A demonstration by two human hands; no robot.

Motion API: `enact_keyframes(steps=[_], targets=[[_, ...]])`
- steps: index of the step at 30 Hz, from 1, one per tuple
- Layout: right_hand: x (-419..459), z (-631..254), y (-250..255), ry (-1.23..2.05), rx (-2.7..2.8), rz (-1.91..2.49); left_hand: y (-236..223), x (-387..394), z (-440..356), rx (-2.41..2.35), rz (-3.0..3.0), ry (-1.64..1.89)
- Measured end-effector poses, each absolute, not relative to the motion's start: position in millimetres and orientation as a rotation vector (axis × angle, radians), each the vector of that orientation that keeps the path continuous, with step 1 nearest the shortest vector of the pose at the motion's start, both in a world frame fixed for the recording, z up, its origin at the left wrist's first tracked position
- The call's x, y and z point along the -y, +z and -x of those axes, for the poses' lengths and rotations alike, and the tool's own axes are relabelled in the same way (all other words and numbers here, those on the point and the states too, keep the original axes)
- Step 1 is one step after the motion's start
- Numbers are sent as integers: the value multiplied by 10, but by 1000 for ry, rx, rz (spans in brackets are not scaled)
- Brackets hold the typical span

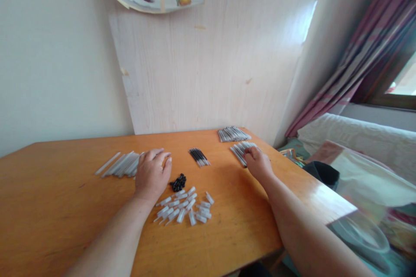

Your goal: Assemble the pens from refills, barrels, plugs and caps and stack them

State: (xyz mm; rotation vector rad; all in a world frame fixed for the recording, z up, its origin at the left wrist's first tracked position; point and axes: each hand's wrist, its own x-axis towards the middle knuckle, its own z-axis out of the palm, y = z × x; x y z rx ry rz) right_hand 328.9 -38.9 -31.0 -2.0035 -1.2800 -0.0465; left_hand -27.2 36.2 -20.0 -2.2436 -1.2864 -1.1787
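Note:
My left hand (pixel 153 172) hovers beside a row of clear plastic tubes (pixel 121 164), covering its right end. Its fingers stretch forward with the thumb apart, and nothing shows in them. At the right, my right hand (pixel 258 162) has its fingertips closed together over a row of clear pen-like sticks with dark insides (pixel 239 154). Whatever those fingers may pinch is hidden. Between the hands lies a bundle of thin black refills with pale tips (pixel 199 157). Nearer to me are a heap of small black caps (pixel 178 182) and several scattered whitish translucent tips (pixel 182 207).
Behind the right row, a larger pile of similar sticks (pixel 233 134) lies at the back of the wooden table (pixel 234 233). A pale board (pixel 208 73) stands against the wall. Past the table's right edge are a dark container (pixel 321 174) and a cloth-covered bed (pixel 364 134).

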Motion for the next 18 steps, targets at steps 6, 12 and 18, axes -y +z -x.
enact_keyframes(steps=[6, 12, 18], targets=[[466, -3203, -126, -251, 1410, 2125, -181, -353, 269, 1290, 2236, -1156], [464, -3130, 8, -329, 1469, 2109, -194, -368, 265, 1335, 2224, -1163], [375, -2791, 93, -151, 1723, 2046, -200, -367, 296, 1439, 2187, -1161]])
